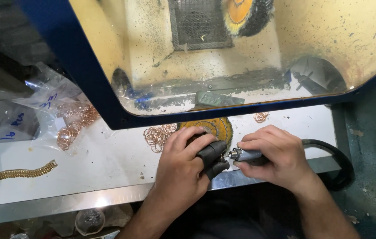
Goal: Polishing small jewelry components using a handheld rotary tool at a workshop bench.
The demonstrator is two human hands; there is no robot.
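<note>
In the lower middle of the frame, the left hand (181, 166) pinches a very small piece between fingertips covered with black finger guards (212, 157); the piece itself is too small to tell, maybe one ring. The hand is closed tight around it. Just right of it, the right hand (276, 155) is wrapped fully around a grey rotary handpiece (246, 155), and its thin tip touches or almost touches the pinched piece. A black flexible hose (336, 159) runs from the handpiece to the right edge of the bench.

I judge the step in hand is the fine grinding or polishing of one small piece. The next move asks for steady hands and light pressure, so the tip does not slip onto the fingers.

Behind the hands lies a yellow buffing wheel (216, 126), and beside it, to the left, a heap of copper-coloured rings (159, 135). More rings in plastic bags (70, 121) are at the middle left. A gold chain bracelet (20, 172) rests at the lower left on the white bench (108, 163). A blue-framed dust hood (223, 53) fills the upper frame.
</note>
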